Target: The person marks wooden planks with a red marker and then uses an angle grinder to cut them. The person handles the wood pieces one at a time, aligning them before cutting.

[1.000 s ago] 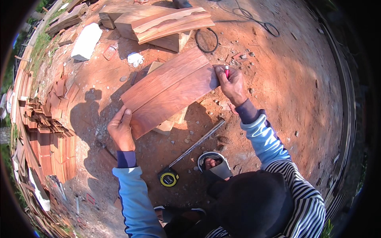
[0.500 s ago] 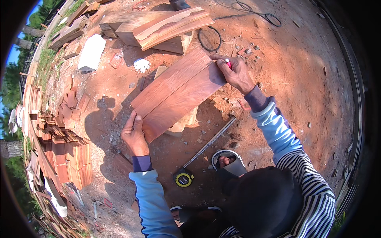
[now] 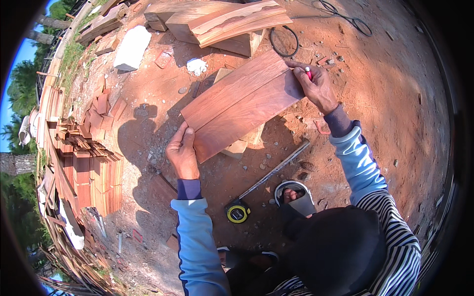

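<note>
Two reddish-brown wooden boards (image 3: 247, 101) lie edge to edge, a straight seam running lengthwise between them, and I hold them up slanted over the ground. My left hand (image 3: 183, 150) pinches their lower left end where the seam meets it, thumb on top. At the upper right end my right hand (image 3: 318, 86) grips the boards, with a pink marker or pencil (image 3: 308, 73) also held among its fingers. Beneath the boards is a pale wooden block (image 3: 236, 149), mostly hidden. A yellow-and-black tape measure (image 3: 238, 212) rests on the dirt near my feet, its blade (image 3: 276, 169) drawn out.
Thick timber pieces (image 3: 217, 29) are stacked at the far side, beside a looped dark cable (image 3: 298, 42). A white block (image 3: 132, 48) lies to the far left. Piles of cut wood (image 3: 101, 182) line the left. My sandalled foot (image 3: 294, 196) is near the tape.
The whole view has shifted, so boards, hands and ground all appear farther right and slightly higher. Both hands keep the same grip on the boards.
</note>
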A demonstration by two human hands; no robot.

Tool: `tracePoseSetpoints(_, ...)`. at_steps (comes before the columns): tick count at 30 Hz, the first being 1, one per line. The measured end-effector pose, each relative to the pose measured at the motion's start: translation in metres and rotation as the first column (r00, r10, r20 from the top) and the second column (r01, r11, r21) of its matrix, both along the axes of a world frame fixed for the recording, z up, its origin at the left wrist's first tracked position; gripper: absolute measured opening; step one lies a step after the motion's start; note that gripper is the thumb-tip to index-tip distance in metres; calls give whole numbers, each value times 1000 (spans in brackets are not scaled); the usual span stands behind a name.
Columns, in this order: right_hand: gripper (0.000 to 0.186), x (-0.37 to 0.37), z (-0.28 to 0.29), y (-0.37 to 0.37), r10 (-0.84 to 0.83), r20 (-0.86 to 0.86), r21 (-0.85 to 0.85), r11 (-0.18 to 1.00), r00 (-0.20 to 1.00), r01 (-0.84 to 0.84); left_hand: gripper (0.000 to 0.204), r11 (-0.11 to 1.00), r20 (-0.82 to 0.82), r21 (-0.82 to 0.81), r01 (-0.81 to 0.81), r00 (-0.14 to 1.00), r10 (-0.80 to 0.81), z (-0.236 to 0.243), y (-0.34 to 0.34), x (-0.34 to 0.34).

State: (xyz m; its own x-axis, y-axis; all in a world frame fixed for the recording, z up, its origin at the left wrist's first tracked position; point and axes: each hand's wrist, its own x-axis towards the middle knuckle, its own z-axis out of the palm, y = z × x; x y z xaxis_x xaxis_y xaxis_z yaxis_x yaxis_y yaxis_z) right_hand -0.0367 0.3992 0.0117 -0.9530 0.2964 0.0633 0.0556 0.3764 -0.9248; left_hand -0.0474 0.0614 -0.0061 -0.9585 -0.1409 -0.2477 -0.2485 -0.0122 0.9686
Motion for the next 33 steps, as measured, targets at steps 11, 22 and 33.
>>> tracePoseSetpoints(11,31,-6,-6,0,22,-9,-50,998,1000,-23,29,998,-9,11,-57,998,57,-9,-12,6)
tracePoseSetpoints(22,34,33,-44,39,-203,101,-263,939,974,223,21,848,61,-130,-513,850,524,-79,-146,128)
tracePoseSetpoints(33,27,93,-67,-18,-197,173,-310,919,965,243,67,375,161,-925,-56,838,521,-92,-165,166)
